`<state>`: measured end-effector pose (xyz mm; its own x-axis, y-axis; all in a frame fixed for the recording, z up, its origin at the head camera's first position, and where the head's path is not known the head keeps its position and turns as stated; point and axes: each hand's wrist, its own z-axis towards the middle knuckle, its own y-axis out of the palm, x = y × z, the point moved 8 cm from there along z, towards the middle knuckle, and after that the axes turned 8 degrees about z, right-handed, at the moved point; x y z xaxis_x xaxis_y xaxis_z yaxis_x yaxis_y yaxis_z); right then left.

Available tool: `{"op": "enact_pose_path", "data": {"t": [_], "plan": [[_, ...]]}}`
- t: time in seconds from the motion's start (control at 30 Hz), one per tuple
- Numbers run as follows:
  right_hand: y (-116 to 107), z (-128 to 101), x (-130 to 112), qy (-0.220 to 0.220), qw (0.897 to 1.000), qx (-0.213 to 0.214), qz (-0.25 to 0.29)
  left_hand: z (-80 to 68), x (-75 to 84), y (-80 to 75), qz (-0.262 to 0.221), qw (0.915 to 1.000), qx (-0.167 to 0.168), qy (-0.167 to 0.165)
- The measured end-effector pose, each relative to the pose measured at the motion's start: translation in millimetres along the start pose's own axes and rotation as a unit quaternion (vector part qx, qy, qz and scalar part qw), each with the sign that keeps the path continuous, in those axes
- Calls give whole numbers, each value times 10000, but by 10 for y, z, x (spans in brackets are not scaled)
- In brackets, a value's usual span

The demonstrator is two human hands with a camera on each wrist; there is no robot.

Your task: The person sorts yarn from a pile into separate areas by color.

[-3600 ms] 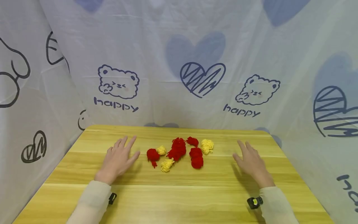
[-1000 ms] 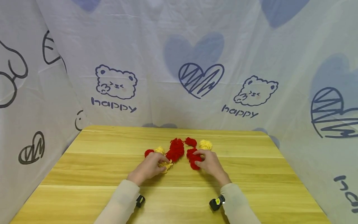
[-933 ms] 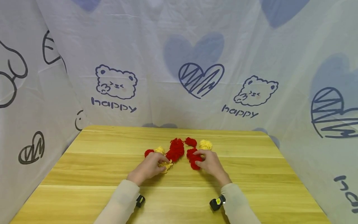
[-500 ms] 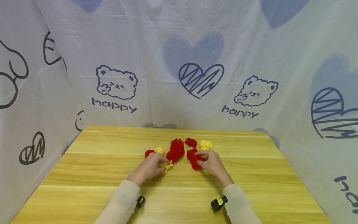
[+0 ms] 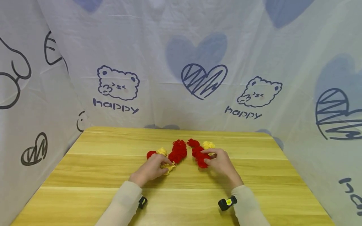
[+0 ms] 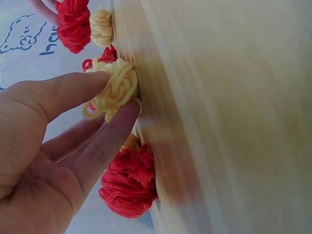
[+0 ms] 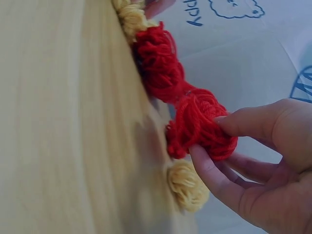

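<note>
My left hand point(image 5: 150, 169) pinches a small yellow yarn bundle point(image 6: 122, 84) between thumb and fingers, close over the wooden table. With thumb and fingertips my right hand point(image 5: 223, 164) grips a red yarn bundle point(image 7: 200, 119); in the right wrist view it hangs a little above the tabletop. Between the hands lies a larger red yarn bundle point(image 5: 178, 152). Beyond the right hand are a small red yarn bundle point(image 5: 193, 143) and a yellow one, the second yellow yarn bundle point(image 5: 208, 144), partly behind the fingers.
Just past the left hand sit a red yarn ball point(image 5: 150, 154), partly hidden by it, and a third yellow yarn bundle point(image 5: 162, 151). The wooden table point(image 5: 181, 201) ends at a white printed curtain point(image 5: 161, 103), which also hangs at both sides.
Both hands have come in from the table's sides to the yarn. In the last half second the right hand has lifted its red bundle and shifted slightly right; the left hand stays still.
</note>
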<state>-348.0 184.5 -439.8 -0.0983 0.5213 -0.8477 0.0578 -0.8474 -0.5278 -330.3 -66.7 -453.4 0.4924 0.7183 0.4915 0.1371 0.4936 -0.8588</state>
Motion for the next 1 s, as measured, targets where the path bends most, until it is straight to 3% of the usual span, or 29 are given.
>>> {"op": "enact_pose_path", "data": {"t": [0.4,1.0], "plan": [[-352,-46,52,-226,9997,20,80,4,-12,21,-3,10000,6,-60],[-869,-95,392,94,9993,317,150,-2,20,25,162,9999,49,-25]]}}
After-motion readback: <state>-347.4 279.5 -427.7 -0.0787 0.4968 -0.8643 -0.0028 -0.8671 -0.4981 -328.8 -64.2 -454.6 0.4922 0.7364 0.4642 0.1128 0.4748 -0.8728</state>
